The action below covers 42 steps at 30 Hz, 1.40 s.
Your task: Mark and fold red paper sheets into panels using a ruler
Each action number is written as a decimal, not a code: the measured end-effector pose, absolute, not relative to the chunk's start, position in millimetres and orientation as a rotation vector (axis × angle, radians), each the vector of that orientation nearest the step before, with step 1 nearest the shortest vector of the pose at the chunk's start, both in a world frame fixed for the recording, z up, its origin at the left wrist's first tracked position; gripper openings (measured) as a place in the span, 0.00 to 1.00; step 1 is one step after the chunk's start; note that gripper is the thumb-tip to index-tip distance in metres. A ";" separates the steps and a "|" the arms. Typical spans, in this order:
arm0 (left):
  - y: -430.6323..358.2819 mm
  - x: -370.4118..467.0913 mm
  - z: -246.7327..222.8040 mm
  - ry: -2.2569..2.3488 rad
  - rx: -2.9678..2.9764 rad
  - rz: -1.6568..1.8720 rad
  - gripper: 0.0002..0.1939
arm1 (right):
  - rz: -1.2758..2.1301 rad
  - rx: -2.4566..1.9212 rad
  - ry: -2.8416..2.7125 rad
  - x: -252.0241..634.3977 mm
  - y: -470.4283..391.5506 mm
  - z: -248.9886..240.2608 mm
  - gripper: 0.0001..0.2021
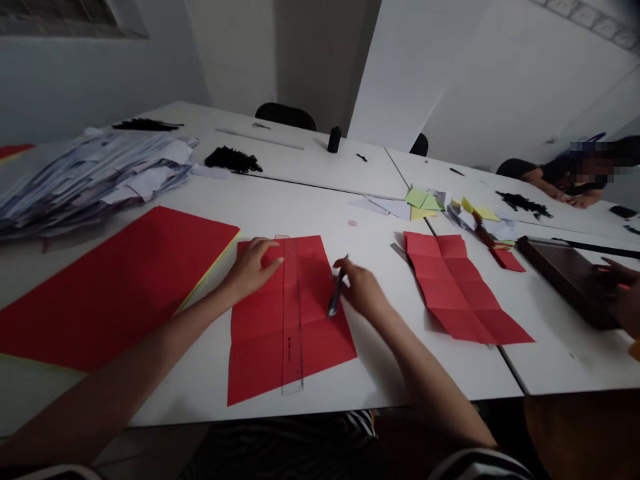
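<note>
A creased red sheet of paper point(260, 333) lies in front of me on the white table. Along its length rests a clear ruler point(293, 320), its near end sticking out past the paper's edge. My left hand point(253, 268) is over the sheet's far left part, thumb and fingers apart, fingertips close to the ruler; whether they touch it I cannot tell. At the sheet's right edge, my right hand point(363, 287) grips a dark pen point(337, 293), which slants down toward the paper.
Left lies a stack of large red sheets point(125, 287), with a heap of papers point(100, 177) behind. A folded-and-opened red sheet point(460, 287) lies right, near a brown case-like object point(565, 280) with another person's hand point(620, 273) beside it. Black cord bundles point(233, 160) sit farther back.
</note>
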<state>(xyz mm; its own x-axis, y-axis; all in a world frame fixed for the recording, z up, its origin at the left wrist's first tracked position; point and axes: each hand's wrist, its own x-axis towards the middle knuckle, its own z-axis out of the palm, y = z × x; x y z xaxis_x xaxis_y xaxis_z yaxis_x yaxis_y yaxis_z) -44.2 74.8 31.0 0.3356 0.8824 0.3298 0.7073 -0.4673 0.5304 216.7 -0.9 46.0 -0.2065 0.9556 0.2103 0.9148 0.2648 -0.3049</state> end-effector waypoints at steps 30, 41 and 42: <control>71.9 -18.2 11.1 1.272 2.512 0.511 0.22 | 0.356 -1.292 -2.509 231.0 17.2 5.1 0.25; 70.9 -26.5 12.6 1.279 2.546 0.504 0.22 | 0.254 -1.203 -2.465 224.0 14.8 0.4 0.24; 70.5 -27.1 12.7 1.281 2.541 0.507 0.22 | 0.253 -1.199 -2.463 223.5 14.8 0.3 0.24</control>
<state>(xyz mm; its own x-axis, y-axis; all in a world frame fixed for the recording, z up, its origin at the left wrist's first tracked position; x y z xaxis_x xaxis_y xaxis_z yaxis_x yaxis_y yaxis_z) -27.1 70.5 12.7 0.5525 0.8107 0.1936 0.7235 -0.5818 0.3716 223.5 14.8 0.3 -0.5591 0.7860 0.2637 0.7161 0.6181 -0.3242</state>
